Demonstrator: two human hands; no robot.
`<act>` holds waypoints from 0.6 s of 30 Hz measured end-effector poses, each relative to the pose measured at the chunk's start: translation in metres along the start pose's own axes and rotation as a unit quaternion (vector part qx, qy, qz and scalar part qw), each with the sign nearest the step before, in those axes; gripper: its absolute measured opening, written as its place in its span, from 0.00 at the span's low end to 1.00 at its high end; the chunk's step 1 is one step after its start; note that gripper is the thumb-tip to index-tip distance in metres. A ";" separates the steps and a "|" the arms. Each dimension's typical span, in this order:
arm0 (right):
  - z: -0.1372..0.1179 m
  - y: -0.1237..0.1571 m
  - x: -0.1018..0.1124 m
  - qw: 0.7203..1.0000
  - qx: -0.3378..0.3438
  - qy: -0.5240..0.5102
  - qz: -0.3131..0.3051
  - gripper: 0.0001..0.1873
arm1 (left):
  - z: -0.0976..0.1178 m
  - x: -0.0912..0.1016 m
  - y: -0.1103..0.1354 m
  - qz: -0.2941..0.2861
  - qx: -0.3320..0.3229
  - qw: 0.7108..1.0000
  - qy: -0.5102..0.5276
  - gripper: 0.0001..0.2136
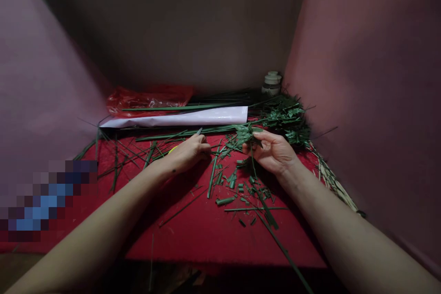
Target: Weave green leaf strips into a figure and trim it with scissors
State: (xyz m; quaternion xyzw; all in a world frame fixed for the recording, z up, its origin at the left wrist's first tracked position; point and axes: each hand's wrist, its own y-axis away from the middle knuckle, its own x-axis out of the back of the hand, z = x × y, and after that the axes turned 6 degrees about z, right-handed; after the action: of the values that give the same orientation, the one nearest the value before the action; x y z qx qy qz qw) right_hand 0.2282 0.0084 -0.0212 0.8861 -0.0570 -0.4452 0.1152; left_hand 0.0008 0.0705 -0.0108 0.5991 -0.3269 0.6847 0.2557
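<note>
My right hand (275, 149) pinches a folded green leaf piece (245, 134) between thumb and fingers, above the right half of the red table. From that piece a long thin green strip (254, 165) hangs down toward the near edge. My left hand (193, 149) is curled low over the table, palm down. A grey pointed tip (199, 132) sticks out past its fingers and a bit of yellow handle (173, 149) shows beside it, so it seems closed on a yellow-handled blade; most of that tool is hidden. Cut leaf scraps (225, 200) lie between and below my hands.
A pile of finished-looking green leaf pieces (285, 117) sits at the back right, near a white-lidded jar (272, 83). Along the back lie a rolled white sheet (206, 116), a red plastic bag (148, 98) and long green strips (165, 137). Walls flank the red table (206, 243).
</note>
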 end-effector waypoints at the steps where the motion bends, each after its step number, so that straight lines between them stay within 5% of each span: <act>1: 0.000 0.000 0.000 1.000 -0.009 -0.002 0.002 0.05 | -0.002 -0.001 -0.001 -0.005 -0.006 1.000 0.002 0.08; 7: 0.003 -0.002 0.002 0.998 -0.058 -0.005 0.003 0.05 | -0.006 -0.006 0.003 0.000 -0.013 1.000 0.021 0.06; 13: 0.005 -0.001 0.001 0.998 -0.055 0.016 -0.011 0.04 | -0.002 0.006 0.009 0.069 0.070 0.994 0.047 0.06; 15: 0.006 0.000 0.000 0.999 -0.049 0.019 -0.014 0.04 | 0.006 0.018 0.010 0.099 0.091 0.986 0.102 0.08; 18: 0.007 0.001 -0.001 0.999 -0.033 0.024 -0.024 0.04 | 0.022 0.035 0.009 0.131 0.147 0.929 0.314 0.08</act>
State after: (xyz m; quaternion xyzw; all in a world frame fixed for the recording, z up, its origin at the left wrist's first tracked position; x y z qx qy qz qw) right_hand 0.2219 0.0067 -0.0244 0.8935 -0.0186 -0.4278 0.1351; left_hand 0.0032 0.0464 0.0244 0.3368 -0.2013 0.9053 0.1627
